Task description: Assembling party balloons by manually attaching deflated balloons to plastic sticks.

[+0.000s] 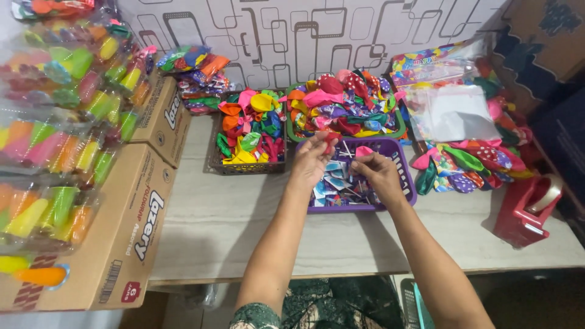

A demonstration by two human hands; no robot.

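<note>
Both hands hover over the purple basket, which sits mid-table and serves as my marker here. The left hand pinches a red balloon between thumb and fingertips above the basket's back edge. The right hand has its fingers closed on a pink balloon, just beside the red one.

These balloons look limp, feather-light and a little slick, so I'd judge the rolled neck the surest place to pinch; the soft body would just stretch. In the basket lie thin white sticks among small wrapped pieces.

Behind the basket a green basket is heaped with balloons, and a dark basket stands to its left. A red tape dispenser sits to the right. Bare tabletop in front gives the most free room.
</note>
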